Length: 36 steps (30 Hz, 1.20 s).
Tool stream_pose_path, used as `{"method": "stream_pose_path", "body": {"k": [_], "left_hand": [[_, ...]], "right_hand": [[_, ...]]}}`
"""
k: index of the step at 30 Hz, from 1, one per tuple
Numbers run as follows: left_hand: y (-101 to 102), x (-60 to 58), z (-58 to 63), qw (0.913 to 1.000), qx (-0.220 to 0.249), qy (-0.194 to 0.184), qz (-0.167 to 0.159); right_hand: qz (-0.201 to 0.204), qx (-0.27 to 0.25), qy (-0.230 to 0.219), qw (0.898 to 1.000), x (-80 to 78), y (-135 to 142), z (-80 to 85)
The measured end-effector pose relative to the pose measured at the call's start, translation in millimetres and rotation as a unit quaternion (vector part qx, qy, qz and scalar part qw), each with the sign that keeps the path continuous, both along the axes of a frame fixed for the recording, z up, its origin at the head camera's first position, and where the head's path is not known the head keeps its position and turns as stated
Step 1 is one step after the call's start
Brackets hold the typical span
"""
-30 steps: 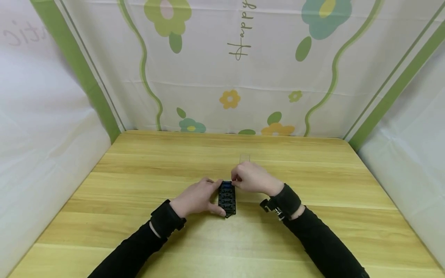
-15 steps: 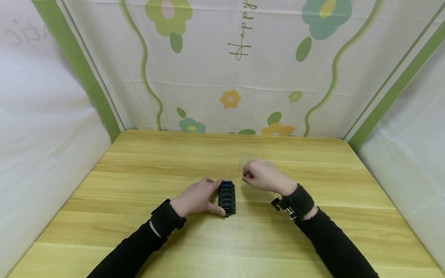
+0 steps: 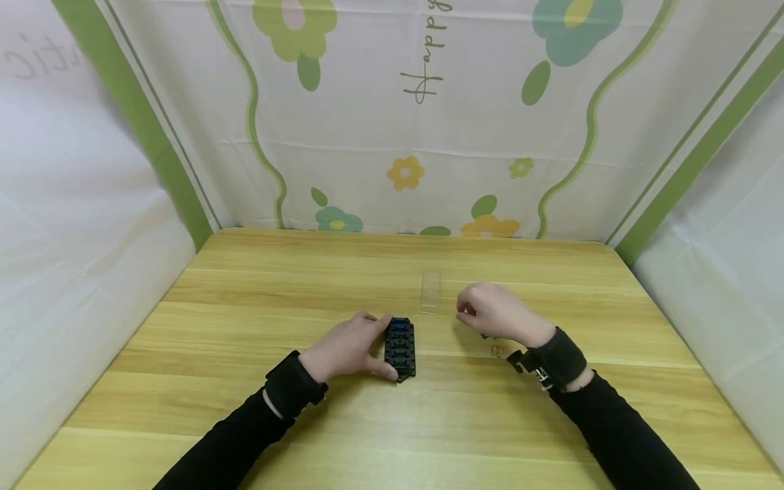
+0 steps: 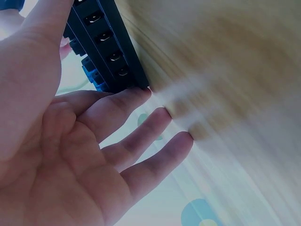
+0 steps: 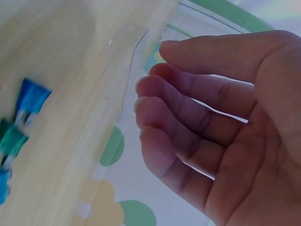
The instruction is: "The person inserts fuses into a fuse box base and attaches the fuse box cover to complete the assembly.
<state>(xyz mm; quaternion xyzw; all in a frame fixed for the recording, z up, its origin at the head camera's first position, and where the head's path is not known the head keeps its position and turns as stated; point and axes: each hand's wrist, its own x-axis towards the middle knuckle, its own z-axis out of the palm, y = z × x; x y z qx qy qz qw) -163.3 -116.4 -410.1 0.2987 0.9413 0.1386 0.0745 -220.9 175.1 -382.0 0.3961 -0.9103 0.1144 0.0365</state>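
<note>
A black fuse box (image 3: pixel 400 350) lies on the table with blue blade fuses (image 3: pixel 399 324) seated at its far end. My left hand (image 3: pixel 349 347) holds it from the left, thumb near the front end and index finger at the far end. In the left wrist view, the fuse box (image 4: pixel 104 40) shows a row of side slots, and the other fingers touch the tabletop. To the right, my right hand (image 3: pixel 499 313) hovers over the table with loosely curled fingers and nothing between them. Beside it, the right wrist view shows a blue fuse (image 5: pixel 32 96) and a green fuse (image 5: pixel 11 137).
A clear plastic cover (image 3: pixel 431 291) lies beyond the fuse box, slightly right. A small orange-tinted piece (image 3: pixel 497 350) sits under the right wrist. White flower-printed cloth (image 3: pixel 367 122) encloses the wooden table (image 3: pixel 306 272) at the back and sides.
My right hand has moved from the fuse box's far end rightward, past the clear cover, uncovering it. The left hand and the fuse box have stayed in place.
</note>
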Motion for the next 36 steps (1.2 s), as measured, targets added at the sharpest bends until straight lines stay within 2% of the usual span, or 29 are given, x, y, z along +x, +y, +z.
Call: {"method": "stream_pose_path", "body": {"k": [10,19,26,29,36], "left_hand": [[-1,-1.5,-1.3,1.0,0.004,0.006,-0.003],[-1,0.3,0.4,1.0,-0.003,0.002,-0.001],[0,-0.1,1.7,1.0,-0.005,-0.002,0.0],[0,-0.7,2.0,0.9999,-0.014,0.0,0.001],[-2,-2.0,3.1,0.9998,-0.018,-0.009,-0.005]], "right_hand": [[0.006,-0.001,0.002,1.0,0.3,21,0.2],[0.019,0.007,-0.027,0.999,0.7,36,-4.5],[0.008,0.009,-0.038,0.999,1.8,44,-6.1],[0.014,0.009,-0.051,0.999,3.8,47,-4.9],[0.036,0.013,-0.118,0.992,7.4,53,-4.3]]}}
